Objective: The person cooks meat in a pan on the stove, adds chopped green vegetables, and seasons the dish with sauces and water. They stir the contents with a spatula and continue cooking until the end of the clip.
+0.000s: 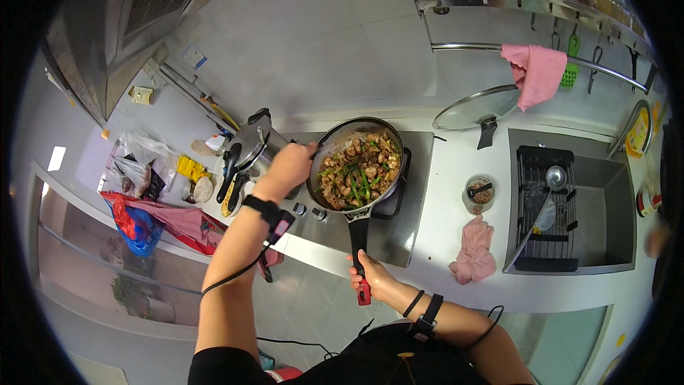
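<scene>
White counter, pan on stove, right hand clamped round handle (presumably for steadiness), left hand at pan edge, finger grip unclear.

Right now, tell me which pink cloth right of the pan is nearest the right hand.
The crumpled cloth on the counter, between hob and sink. The hanging cloth, over the wall rail, is farther from the right hand.
</scene>
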`<state>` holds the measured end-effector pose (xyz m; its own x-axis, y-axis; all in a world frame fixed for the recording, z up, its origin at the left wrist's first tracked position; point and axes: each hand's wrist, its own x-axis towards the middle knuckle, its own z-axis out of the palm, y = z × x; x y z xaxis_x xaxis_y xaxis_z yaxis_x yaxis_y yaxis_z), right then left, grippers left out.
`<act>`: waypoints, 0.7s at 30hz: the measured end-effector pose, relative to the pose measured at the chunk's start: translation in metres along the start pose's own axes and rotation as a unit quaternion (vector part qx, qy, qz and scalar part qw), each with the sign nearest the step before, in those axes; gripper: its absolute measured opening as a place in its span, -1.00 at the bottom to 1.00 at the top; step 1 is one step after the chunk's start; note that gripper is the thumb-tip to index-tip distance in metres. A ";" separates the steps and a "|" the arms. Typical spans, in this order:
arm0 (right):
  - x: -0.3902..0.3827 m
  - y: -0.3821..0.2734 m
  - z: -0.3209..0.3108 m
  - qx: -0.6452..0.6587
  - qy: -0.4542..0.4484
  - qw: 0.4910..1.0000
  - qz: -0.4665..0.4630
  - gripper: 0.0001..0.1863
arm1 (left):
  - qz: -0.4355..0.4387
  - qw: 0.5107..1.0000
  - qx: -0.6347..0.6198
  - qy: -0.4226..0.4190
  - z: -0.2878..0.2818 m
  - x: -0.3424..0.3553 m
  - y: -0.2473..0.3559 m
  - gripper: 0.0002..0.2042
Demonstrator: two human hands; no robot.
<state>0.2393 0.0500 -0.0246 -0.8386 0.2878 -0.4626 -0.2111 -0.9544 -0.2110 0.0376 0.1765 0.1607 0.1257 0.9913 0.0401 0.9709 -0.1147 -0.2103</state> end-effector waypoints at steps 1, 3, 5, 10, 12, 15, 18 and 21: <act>0.000 0.000 0.000 0.001 0.003 1.000 -0.006 -0.58 | 0.013 0.998 0.041 -0.044 0.013 0.005 0.003 -0.65; 0.000 0.001 0.000 0.005 0.013 1.000 -0.013 -0.58 | 0.043 0.994 0.065 -0.073 0.029 -0.009 0.004 -0.64; 0.001 0.002 0.001 0.002 -0.004 1.000 -0.020 -0.58 | 0.048 0.988 0.083 -0.122 0.027 -0.037 0.004 -0.61; 0.004 0.006 0.005 0.028 0.002 1.000 -0.012 -0.57 | 0.002 0.977 0.151 -0.149 -0.038 -0.088 0.006 -0.65; 0.003 0.007 0.005 0.020 -0.004 1.000 -0.015 -0.58 | -0.023 0.981 0.157 -0.111 -0.072 -0.105 0.008 -0.66; 0.003 0.006 0.005 0.016 -0.001 1.000 -0.009 -0.57 | -0.024 0.974 0.131 -0.181 -0.080 -0.118 0.015 -0.63; 0.002 0.006 0.005 0.016 -0.004 1.000 -0.013 -0.57 | -0.058 0.969 0.097 -0.218 -0.033 -0.117 0.027 -0.62; 0.002 0.006 0.005 0.008 -0.004 1.000 -0.018 -0.57 | -0.086 0.983 0.051 -0.152 0.022 -0.097 0.033 -0.69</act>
<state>0.2338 0.0447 -0.0226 -0.8343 0.3213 -0.4480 -0.2488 -0.9446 -0.2142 0.0527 0.0776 0.1284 -0.1201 0.9708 -0.2078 0.9451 0.0477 -0.3232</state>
